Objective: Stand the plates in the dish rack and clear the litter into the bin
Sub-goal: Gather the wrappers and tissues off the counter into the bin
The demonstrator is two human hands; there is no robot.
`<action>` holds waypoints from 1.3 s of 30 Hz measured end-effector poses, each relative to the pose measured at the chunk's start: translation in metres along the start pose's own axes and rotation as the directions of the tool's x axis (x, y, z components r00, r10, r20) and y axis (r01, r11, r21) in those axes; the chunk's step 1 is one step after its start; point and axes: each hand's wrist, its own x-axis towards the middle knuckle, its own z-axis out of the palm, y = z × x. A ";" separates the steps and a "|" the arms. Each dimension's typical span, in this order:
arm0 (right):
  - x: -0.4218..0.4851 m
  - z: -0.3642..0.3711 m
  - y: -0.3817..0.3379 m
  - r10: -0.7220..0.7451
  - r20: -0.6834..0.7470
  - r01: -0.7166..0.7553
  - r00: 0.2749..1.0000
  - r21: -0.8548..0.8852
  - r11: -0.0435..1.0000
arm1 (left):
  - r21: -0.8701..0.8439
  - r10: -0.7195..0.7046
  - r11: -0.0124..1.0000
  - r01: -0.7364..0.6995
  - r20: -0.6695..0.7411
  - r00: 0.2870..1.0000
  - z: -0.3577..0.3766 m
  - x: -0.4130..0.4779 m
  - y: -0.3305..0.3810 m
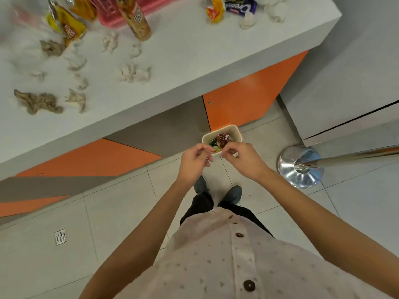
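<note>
Both my hands hover over a small cream bin (234,131) that stands on the floor against the orange counter front. Wrappers in red, green and yellow lie inside it. My left hand (195,161) and my right hand (245,160) are side by side just above the bin's near rim, fingers curled, and I see nothing in either. On the white counter (183,61) lie several crumpled tissues (135,73), brown paper wads (37,102), snack packets (64,24) and a tall snack tube (136,18). Part of the pink dish rack (110,17) shows at the top edge. No plates are in view.
A chrome post base (300,167) stands on the tiled floor right of the bin, its pole running off to the right. More wrappers (239,7) and tissues lie at the counter's far right. A floor drain (60,236) sits at lower left. My feet stand just behind the bin.
</note>
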 end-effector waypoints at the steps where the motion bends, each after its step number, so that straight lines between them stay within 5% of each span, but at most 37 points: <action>1: 0.002 0.000 -0.005 -0.022 -0.009 0.022 1.000 0.003 1.000 | -0.008 0.024 1.000 -0.024 -0.017 1.000 -0.004 -0.001 0.006; 17: 0.070 0.004 -0.106 -0.282 -0.015 0.282 0.959 0.028 0.959 | -0.007 0.205 0.977 -0.213 -0.236 0.950 -0.104 0.006 0.058; 27: 0.134 0.025 -0.176 -0.231 -0.023 0.232 0.973 0.015 0.973 | 0.100 0.239 0.970 -0.222 -0.217 0.946 -0.186 0.053 0.075; 34: 0.193 0.003 -0.225 -0.100 -0.228 0.154 0.969 0.232 0.960 | 0.132 0.349 0.936 -0.328 -0.207 0.914 -0.228 0.107 0.096; 39: 0.228 -0.024 -0.264 -0.168 -0.359 0.218 0.918 0.102 0.971 | 0.138 0.407 0.913 -0.385 -0.217 0.887 -0.244 0.149 0.129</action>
